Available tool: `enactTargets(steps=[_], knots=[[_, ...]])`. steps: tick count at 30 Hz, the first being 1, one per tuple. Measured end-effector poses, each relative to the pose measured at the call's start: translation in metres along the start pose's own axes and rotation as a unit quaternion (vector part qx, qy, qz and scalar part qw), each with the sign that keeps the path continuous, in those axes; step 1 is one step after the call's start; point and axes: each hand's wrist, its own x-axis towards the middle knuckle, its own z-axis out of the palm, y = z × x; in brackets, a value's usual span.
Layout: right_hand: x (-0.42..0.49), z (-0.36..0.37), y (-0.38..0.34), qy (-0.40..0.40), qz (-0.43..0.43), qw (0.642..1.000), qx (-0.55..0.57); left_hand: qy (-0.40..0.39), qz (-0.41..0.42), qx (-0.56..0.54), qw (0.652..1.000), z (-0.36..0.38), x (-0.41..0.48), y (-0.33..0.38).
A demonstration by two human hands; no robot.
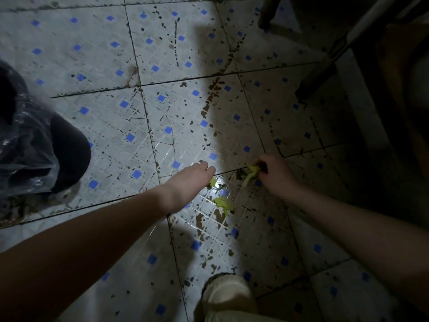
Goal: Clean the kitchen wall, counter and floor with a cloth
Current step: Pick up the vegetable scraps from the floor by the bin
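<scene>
We see two bare hands reaching down over a dirty floor of pale grey tiles with small blue squares (pixel 162 98), flecked with dark spots and brown stains. Our right hand (pixel 275 175) pinches one yellow-green leafy scrap (pixel 251 174) between thumb and fingers, and the scrap hangs down from the closed fingers toward the tile. Our left hand (pixel 190 182) is held flat and loose, fingers together and pointing away from us, holding nothing we can make out. We count two more yellow-green scraps on the floor: one small piece (pixel 213 181) just beside the left hand's fingertips, partly hidden by them, and one larger crumpled piece (pixel 224 204) lying between the two wrists on a wet, shiny patch of tile. No cloth shows in either hand. At the left edge stands one dark shoe covered by a clear plastic bag (pixel 30 145). At the bottom edge sits one pale cream knee or trouser leg (pixel 228 296). At the upper right, one white pole (pixel 362 26) slants across dark furniture legs, too dim to tell apart.
</scene>
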Motion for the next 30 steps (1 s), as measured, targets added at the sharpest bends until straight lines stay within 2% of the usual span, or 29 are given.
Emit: enactTargets(steps=[10, 17, 23, 30], knots=[[-0.007, -0.021, 0.005, 0.048, 0.016, 0.999, 0.002, -0.011, 0.030, 0.043, 0.999, 0.001, 0.019, 0.033], [-0.016, -0.024, 0.009, 0.016, 0.010, 1.000, -0.002, -0.014, 0.032, 0.048, 0.998, 0.018, 0.026, 0.037], [-0.012, -0.025, 0.007, 0.008, 0.014, 1.000, -0.013, -0.004, 0.101, 0.141, 0.985, 0.021, 0.029, 0.039], [-0.007, -0.023, -0.001, 0.002, 0.002, 0.999, -0.034, 0.035, 0.041, 0.067, 0.996, 0.003, 0.024, 0.015]])
